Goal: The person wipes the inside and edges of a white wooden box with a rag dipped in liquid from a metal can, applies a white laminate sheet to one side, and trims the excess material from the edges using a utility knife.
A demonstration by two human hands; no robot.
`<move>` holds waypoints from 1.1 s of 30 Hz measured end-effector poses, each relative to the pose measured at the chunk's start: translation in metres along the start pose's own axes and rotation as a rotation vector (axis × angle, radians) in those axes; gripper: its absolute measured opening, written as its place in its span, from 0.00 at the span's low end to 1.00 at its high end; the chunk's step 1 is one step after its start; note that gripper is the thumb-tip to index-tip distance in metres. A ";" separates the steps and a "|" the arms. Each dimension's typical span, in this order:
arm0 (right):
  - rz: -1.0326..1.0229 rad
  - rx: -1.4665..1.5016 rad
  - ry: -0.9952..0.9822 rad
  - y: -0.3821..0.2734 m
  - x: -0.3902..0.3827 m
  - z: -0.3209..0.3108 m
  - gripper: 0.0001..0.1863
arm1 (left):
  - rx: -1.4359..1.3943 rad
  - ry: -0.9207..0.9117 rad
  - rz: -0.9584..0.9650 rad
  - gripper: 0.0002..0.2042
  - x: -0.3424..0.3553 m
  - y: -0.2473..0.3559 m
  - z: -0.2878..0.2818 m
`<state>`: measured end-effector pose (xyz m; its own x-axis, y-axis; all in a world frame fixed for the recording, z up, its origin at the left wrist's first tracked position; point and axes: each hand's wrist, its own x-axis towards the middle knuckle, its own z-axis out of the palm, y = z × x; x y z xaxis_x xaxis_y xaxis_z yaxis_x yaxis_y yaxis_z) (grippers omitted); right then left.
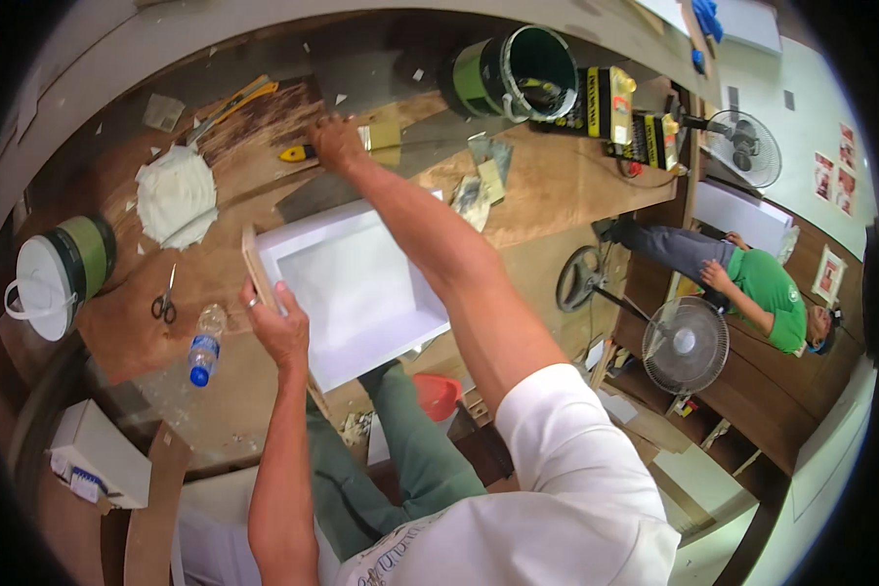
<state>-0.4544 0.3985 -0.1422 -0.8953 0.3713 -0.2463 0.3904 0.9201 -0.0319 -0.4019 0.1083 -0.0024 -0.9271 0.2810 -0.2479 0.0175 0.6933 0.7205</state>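
A white open box like a shallow drawer [347, 288], with a bare wooden edge on its left, is tilted at the bench's near side above my lap. My left hand [281, 327] grips that left edge, thumb inside and fingers behind. Stretched across the box, my right arm reaches far over the bench. There my right hand [338, 145] is closed over the middle of a wide paintbrush [296, 153]; its yellow and black handle sticks out to the left, its pale bristles to the right. My fingertips are partly hidden.
Scissors [165, 298], a water bottle [205, 347], a white crumpled sheet [178, 197] and a yellow cutter [249, 95] lie leftward. Buckets stand at left [44, 283] and far side [513, 73]. Scrapers [486, 176] lie rightward. A person in green [767, 293] sits beyond fans [686, 342].
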 end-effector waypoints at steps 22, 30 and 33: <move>1.026 1.496 0.676 -0.007 -0.373 -0.203 0.11 | 0.071 0.005 0.095 0.27 0.005 -0.021 0.003; 1.299 2.643 0.789 -0.187 -0.663 -0.185 0.12 | -0.331 -0.238 0.073 0.28 0.002 -0.017 -0.045; 1.298 2.695 1.172 -0.211 -0.667 -0.242 0.12 | 0.006 -0.164 0.306 0.24 -0.042 -0.019 -0.077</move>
<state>0.0086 -0.0137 0.2633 0.0129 0.5996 -0.8002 -0.8080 -0.4652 -0.3616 -0.3919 0.0321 0.0444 -0.8061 0.5791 -0.1221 0.2878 0.5639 0.7741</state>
